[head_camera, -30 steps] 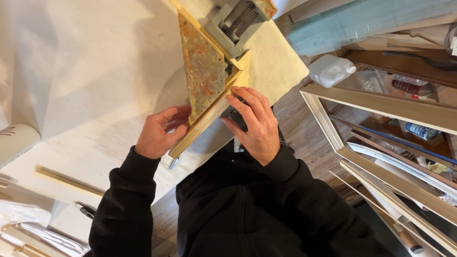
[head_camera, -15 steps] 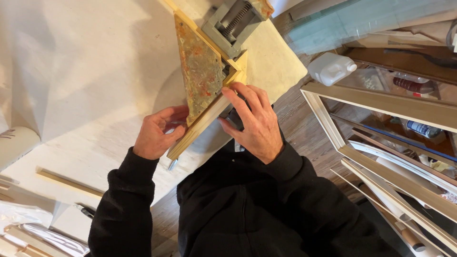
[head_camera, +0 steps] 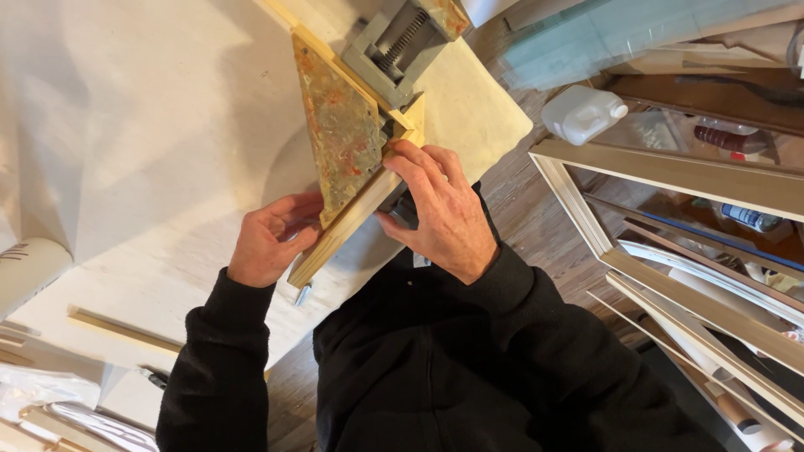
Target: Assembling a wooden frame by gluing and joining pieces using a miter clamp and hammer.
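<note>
A pale wooden frame corner [head_camera: 347, 222] lies on the white table sheet [head_camera: 142, 125], with a mottled orange-green triangular panel [head_camera: 339, 130] set inside it. Its far end sits in a grey metal corner clamp [head_camera: 400, 43] with a screw. My left hand [head_camera: 270, 238] grips the near end of the lower wooden strip from the left. My right hand [head_camera: 440, 209] rests on the right side of the strip near the joint, fingers curled over the wood.
A white plastic jug [head_camera: 582, 113] stands on the wooden floor at right. Pale frame mouldings [head_camera: 670, 172] and shelves with bottles fill the right side. A loose wooden strip [head_camera: 121, 331] and a paper roll [head_camera: 29, 272] lie at the left.
The view has shifted slightly. Both hands stay on the wooden strip, with my right hand's fingers a little further up towards the joint.
</note>
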